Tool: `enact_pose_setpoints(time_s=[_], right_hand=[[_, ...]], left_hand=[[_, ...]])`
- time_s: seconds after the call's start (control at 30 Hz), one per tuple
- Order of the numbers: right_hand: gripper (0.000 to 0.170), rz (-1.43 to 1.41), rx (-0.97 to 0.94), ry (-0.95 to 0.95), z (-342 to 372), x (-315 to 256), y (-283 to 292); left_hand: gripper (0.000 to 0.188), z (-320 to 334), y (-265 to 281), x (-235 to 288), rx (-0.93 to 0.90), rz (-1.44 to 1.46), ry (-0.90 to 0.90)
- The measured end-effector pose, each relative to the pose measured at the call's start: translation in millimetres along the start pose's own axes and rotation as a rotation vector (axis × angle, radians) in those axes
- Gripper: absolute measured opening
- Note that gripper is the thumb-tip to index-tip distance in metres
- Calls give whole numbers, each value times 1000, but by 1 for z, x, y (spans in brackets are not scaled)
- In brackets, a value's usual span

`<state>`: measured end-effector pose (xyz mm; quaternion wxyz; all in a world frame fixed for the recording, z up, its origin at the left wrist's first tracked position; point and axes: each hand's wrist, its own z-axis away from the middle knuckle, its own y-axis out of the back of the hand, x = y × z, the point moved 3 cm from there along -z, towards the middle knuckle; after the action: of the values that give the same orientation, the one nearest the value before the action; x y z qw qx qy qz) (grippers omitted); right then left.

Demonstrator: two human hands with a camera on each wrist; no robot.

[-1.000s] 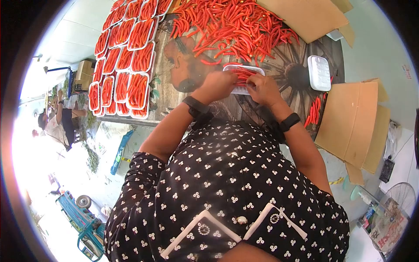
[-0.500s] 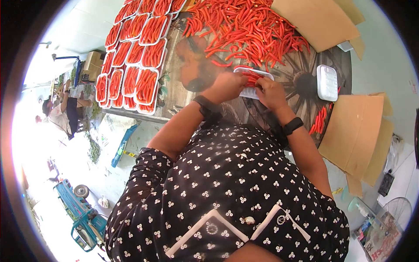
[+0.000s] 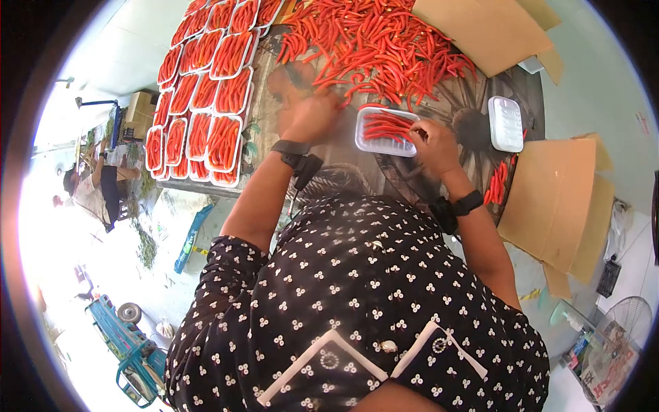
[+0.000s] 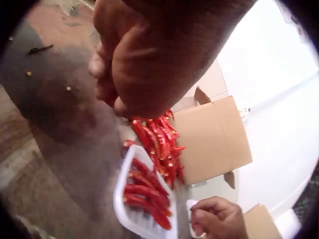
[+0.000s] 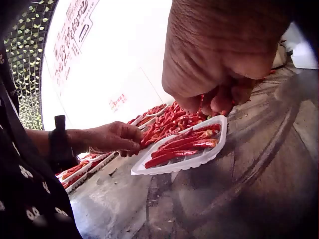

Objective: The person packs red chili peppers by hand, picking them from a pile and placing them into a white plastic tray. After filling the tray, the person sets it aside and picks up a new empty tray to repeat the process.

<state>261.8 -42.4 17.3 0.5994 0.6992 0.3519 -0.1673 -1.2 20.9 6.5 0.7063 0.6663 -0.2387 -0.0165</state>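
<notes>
A white tray (image 3: 367,145) holds a row of red chilies (image 3: 386,126) at the table's near middle. My left hand (image 3: 309,117) is left of that tray, its loosely bent fingers by the lower left edge of a loose chili pile (image 3: 384,51); the left wrist view shows nothing held in this hand (image 4: 144,64). At the tray's right end is my right hand (image 3: 436,147), with fingers curled. A thin red piece, apparently a chili, shows between the fingers of the right hand (image 5: 224,55) in the right wrist view; the palm hides most of it.
Filled trays (image 3: 223,142) stand in stacked rows at the left. A white tray without chilies (image 3: 506,123) and a few loose chilies (image 3: 497,184) are at the right. Cardboard (image 3: 549,196) borders the right edge, with more cardboard (image 3: 480,34) behind. A person (image 3: 93,192) sits far left.
My left hand has left the tray and moved left toward the pile's edge, uncovering the chilies in the tray. My right hand has shifted slightly to the tray's right end.
</notes>
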Motion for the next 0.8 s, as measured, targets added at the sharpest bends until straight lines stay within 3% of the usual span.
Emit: enact_pose_setpoints(time_s=[0.1,0.17,0.2,0.27,0.3,0.37,0.5,0.53,0.6,0.67,0.73,0.8], right_hand=[[14,-30,1,-33,1,1,3],[19,-148,-44,-102,1,-4,2],[19,-148,-43,-104,-1,-8,2],[23,-343,-120,-146,-6,-14,-1],[23,-342,-118,-146,-7,-11,-7],[27,-553,-157,-156,-7,-1,-22],[27,-567,-133,-170,-1,-9,-9],[26,-422,-159,-171,1,-12,-4],[26,-278,-184,-176,5,-10,-1],[22,4,-146,-16,8,-6,-2],[20,68,-114,14,9,-5,-4],[19,133,-82,45,11,-3,-8]], left_hand=[[24,0,12,12,-41,11,15],[19,0,30,39,-151,590,72],[19,-4,21,42,-153,590,70],[17,-11,0,53,-203,936,-136],[17,-13,2,63,-204,936,-139],[14,-10,4,84,-455,999,-18],[14,-12,-22,85,-403,1121,-60],[14,-12,-31,83,-407,1123,-60],[14,-15,-39,79,-217,1127,-134],[16,-15,-42,74,-250,1070,-132],[18,-14,-46,69,-277,1009,-130],[17,-11,-55,68,-126,581,-359]])
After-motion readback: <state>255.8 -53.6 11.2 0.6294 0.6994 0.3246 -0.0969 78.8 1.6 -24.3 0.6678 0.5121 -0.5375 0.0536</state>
